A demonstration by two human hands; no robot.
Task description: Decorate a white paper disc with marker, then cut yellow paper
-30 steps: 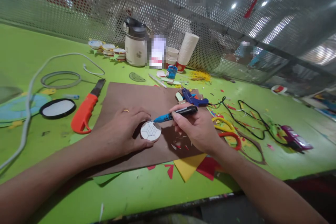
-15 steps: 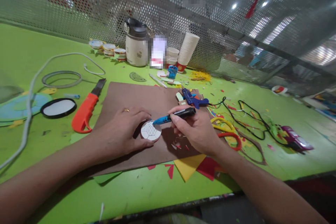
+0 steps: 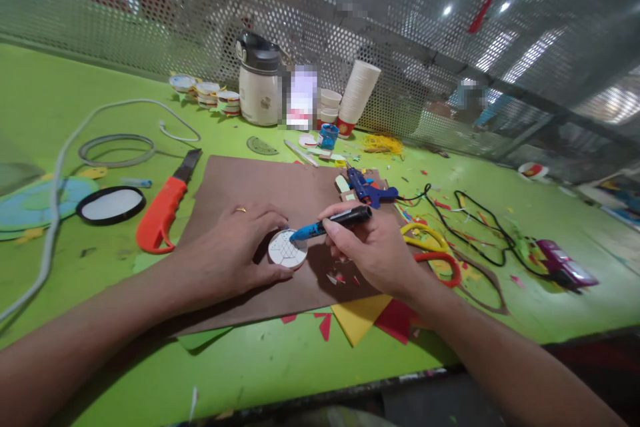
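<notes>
A small white disc (image 3: 286, 255) with a dark crisscross pattern drawn on it lies on a brown board (image 3: 260, 180). My left hand (image 3: 250, 240) grips the disc by its left edge, thumb at the near side and fingers at the far side. Between the thumb and fingers of my right hand (image 3: 373, 240) is a blue marker pen (image 3: 313, 230) with a black rear end. Its tip meets the upper right part of the drawn pattern; whether it touches the surface I cannot tell.
An orange-handled saw or knife (image 3: 163, 213) lies left of the board. Right of it are a blue glue gun (image 3: 370, 188), scissors (image 3: 440, 260) and a black cord (image 3: 470, 213). Behind stand a flask (image 3: 260, 90), a blue paint jar (image 3: 328, 137) and stacked paper cups (image 3: 360, 93).
The marker and my right hand have shifted very slightly left and down over the disc. My left hand and the disc look unmoved.
</notes>
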